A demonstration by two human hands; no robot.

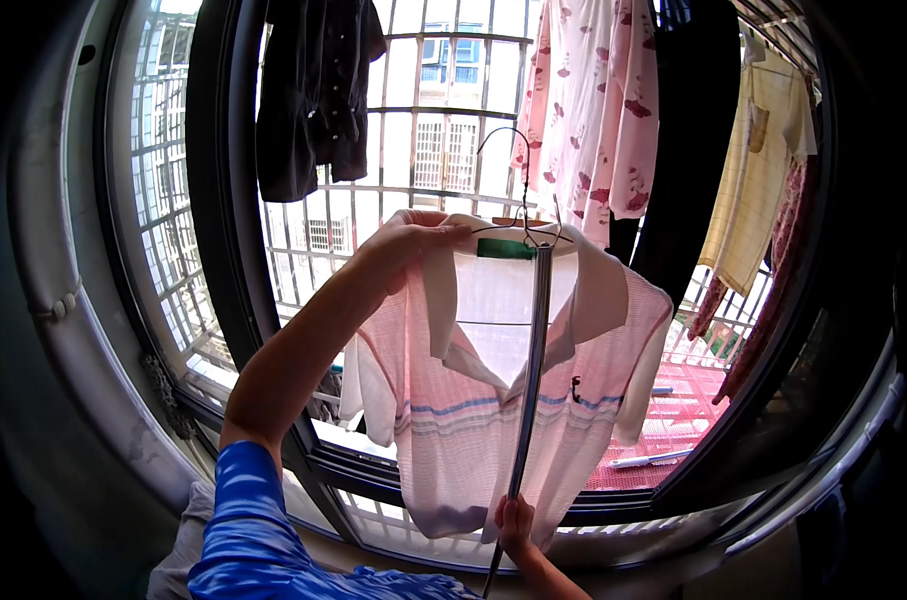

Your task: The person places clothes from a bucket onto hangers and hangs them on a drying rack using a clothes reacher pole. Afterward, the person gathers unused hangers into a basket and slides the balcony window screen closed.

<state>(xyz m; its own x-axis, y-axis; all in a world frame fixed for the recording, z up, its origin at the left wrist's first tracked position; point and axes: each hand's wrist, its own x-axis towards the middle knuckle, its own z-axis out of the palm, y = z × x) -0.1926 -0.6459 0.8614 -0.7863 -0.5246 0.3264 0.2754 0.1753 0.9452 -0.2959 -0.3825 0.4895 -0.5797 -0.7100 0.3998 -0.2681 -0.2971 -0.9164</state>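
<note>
Up at twelve o'clock, left hand [409, 238] pinching the collar of a pink polo shirt [494, 400] on a wire hanger [519, 190]; right hand [515, 525], at six, clenched round a metal pole [532, 370]. Light, limp, probably damp; best gripped at collar or shoulders.

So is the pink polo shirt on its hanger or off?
On: the pink polo shirt hangs spread from the wire hanger, collar over it.

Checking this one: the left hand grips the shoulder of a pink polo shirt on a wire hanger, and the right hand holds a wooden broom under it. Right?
Not quite. In the head view the right hand holds a metal pole, not a wooden broom; it runs up to the wire hanger. The left hand does grip the pink polo shirt at its shoulder.
</note>
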